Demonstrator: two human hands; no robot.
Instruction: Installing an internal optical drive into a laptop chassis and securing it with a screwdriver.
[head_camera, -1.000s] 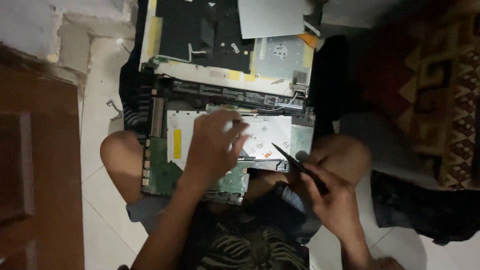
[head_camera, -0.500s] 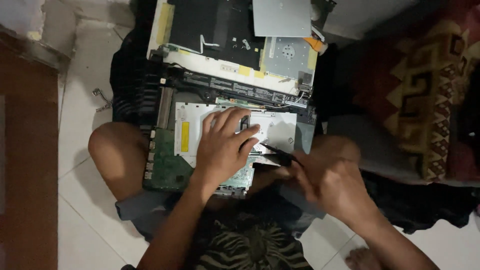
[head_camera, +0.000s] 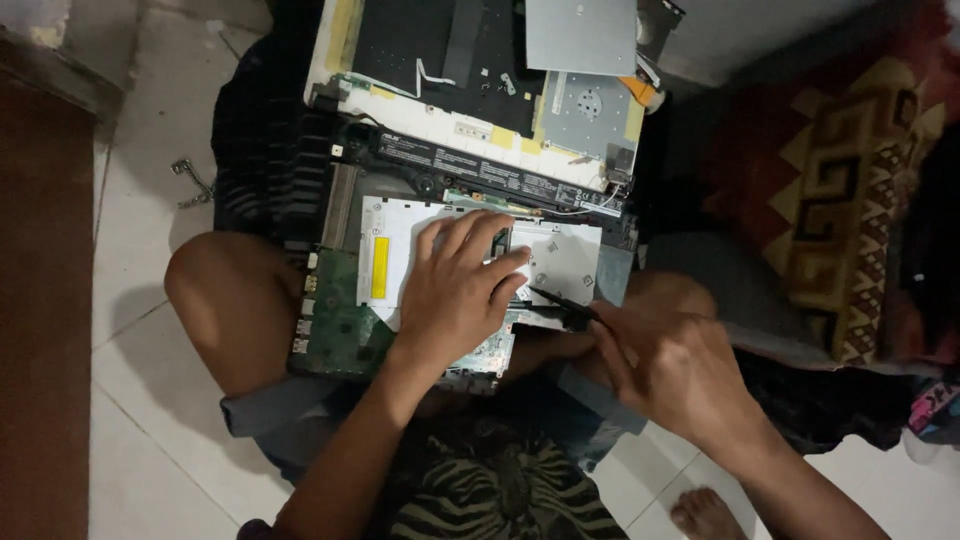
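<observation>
White drive plate (head_camera: 560, 255), half hidden under flat left hand (head_camera: 455, 290); right hand (head_camera: 670, 365) stays clamped on black tool (head_camera: 560, 305), tip obscured.

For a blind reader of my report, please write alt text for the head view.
Seen from above, a seated person's left hand presses flat on a white drive in an opened laptop across their lap, while the right hand holds a thin black tool at the drive's edge. The laptop's detached cover lies beyond, on a tiled floor.
</observation>
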